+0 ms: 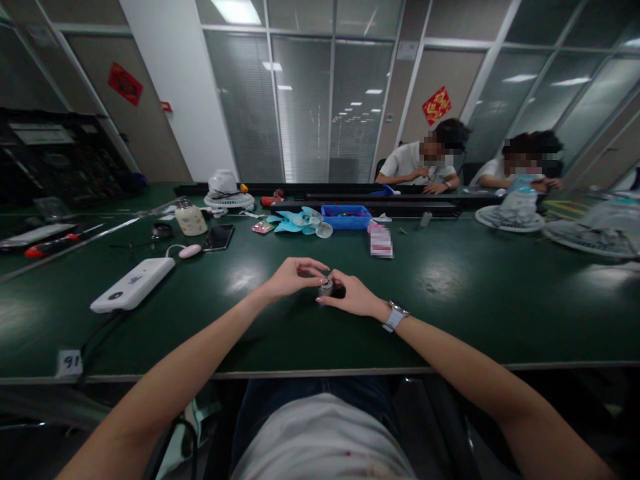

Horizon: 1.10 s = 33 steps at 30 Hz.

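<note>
A small silver metal cylinder (326, 288) stands on the green table near its front edge, between my two hands. My right hand (356, 295) curls around it from the right, with the thumb low on its near side and the fingers behind. From the left, my left hand (293, 277) reaches to its top. The left thumb touches the upper rim, and the bent fingers arch just above. Whether a smaller part sits between the left fingertips is too small to tell.
A white power strip (135, 283), a phone (219, 237) and a bottle (191, 219) lie left. Behind my hands are blue fan blades (295, 221), a blue tray (346, 217) and a pink-topped packet (381, 241). White fan parts (510, 217) stand right; two people sit across.
</note>
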Each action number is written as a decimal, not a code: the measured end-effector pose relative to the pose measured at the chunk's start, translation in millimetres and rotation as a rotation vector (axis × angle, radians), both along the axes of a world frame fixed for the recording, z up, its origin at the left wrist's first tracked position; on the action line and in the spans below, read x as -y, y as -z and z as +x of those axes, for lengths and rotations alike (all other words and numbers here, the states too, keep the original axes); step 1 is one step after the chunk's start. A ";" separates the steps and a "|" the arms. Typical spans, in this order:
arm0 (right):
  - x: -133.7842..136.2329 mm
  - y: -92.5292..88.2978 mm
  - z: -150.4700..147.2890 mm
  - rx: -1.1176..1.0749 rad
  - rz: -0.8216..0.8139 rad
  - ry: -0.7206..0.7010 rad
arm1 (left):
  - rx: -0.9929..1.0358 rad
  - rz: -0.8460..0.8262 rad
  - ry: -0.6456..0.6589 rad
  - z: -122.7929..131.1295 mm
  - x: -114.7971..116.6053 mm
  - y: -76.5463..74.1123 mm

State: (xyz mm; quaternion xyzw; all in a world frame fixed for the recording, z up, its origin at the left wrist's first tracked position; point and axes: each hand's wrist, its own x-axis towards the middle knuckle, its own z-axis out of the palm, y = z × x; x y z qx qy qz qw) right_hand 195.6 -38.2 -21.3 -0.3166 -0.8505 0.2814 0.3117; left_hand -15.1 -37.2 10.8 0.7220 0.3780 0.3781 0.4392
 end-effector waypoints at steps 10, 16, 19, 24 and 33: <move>0.4 -0.4 0.4 0.000 -0.008 -0.014 | -0.183 0.212 0.080 3.0 0.2 3.5; -0.5 -0.1 0.6 0.020 0.019 -0.012 | -0.189 0.229 0.115 1.8 -1.3 1.6; 0.0 -0.8 0.6 0.021 0.003 -0.010 | -0.176 0.215 0.115 -2.6 -2.2 -2.2; 1.0 -1.7 0.2 -0.007 -0.027 -0.024 | -0.138 0.156 0.111 -8.0 -4.4 -5.3; 1.0 -1.5 0.5 -0.007 -0.020 -0.024 | -0.162 0.093 0.034 -4.4 -4.9 1.3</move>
